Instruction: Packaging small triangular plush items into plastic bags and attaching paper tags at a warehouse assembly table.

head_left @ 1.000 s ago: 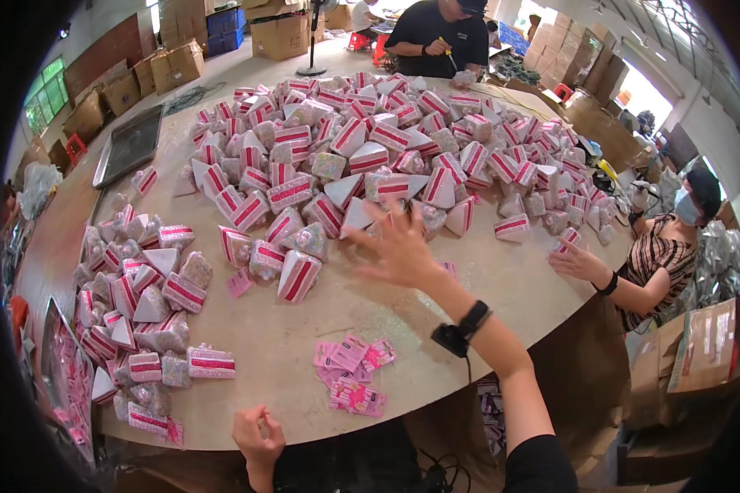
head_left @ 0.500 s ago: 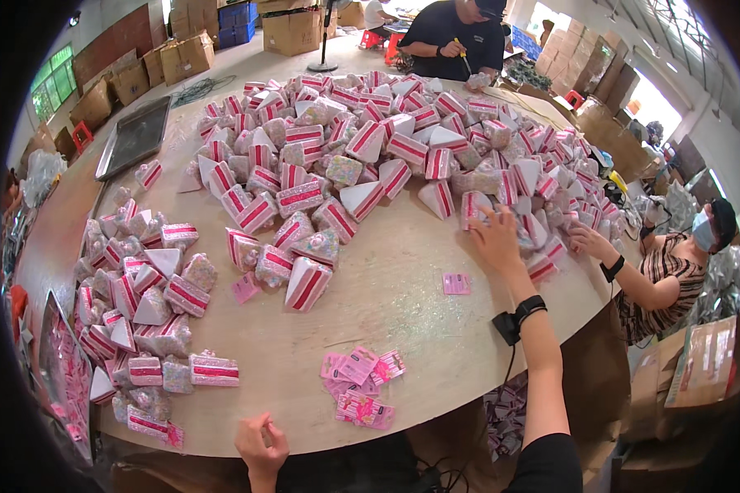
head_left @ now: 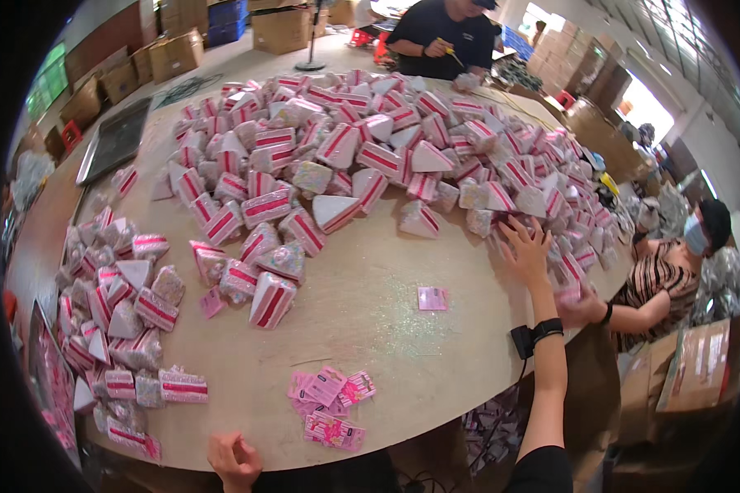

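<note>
Pink-striped wedge packets are heaped on the round surface. The right hand is spread open on the heap's right edge, holding nothing; the left hand rests loosely curled at the near rim. Edge packets could be pushed off toward the seated co-worker.

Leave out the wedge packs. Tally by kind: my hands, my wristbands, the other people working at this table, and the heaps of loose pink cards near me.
Hands: 2, left hand and right hand
Wristband: 1
Co-workers: 2, black top and striped top
Pink card heap: 1
Total: 6
</note>
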A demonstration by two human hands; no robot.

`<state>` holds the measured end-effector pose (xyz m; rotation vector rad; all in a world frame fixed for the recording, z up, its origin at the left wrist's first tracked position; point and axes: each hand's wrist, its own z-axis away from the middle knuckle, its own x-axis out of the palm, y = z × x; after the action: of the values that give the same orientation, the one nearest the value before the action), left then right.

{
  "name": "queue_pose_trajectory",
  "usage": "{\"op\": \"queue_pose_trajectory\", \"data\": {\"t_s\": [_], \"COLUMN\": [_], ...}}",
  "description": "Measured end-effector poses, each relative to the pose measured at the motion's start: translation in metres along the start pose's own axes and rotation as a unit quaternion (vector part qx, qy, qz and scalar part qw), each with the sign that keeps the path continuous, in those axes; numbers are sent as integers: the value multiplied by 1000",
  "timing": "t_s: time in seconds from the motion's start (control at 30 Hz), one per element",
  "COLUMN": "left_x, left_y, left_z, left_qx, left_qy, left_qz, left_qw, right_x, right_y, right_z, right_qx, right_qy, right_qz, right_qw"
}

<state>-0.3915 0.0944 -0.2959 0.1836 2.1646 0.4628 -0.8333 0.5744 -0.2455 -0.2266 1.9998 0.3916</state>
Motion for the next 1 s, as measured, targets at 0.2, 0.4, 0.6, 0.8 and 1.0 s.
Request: {"op": "queue_pose_trajectory", "data": {"t_s": [0.2, 0.4, 0.6, 0.8, 1.0], "left_x": [-8, -6, -7, -5, -7], "left_y": [7, 15, 10, 6, 6], "left_z": [-9, -15, -13, -6, -4], "left_qx": [29, 33, 45, 32, 5], "left_qy": [16, 25, 54, 38, 62], "left_qz": [-58, -10, -8, -22, -8], "left_qw": [998, 999, 998, 999, 998], "right_x": [-57, -25, -45, -69, -49], "right_y": [-51, 32, -38, -282, -455], "right_z": [68, 116, 55, -34, -84], "right_qx": [89, 274, 132, -244, -384], "right_qy": [32, -99, -108, 15, 40], "right_qz": [77, 4, 39, -218, -239], "right_qw": [993, 957, 985, 945, 891]}}
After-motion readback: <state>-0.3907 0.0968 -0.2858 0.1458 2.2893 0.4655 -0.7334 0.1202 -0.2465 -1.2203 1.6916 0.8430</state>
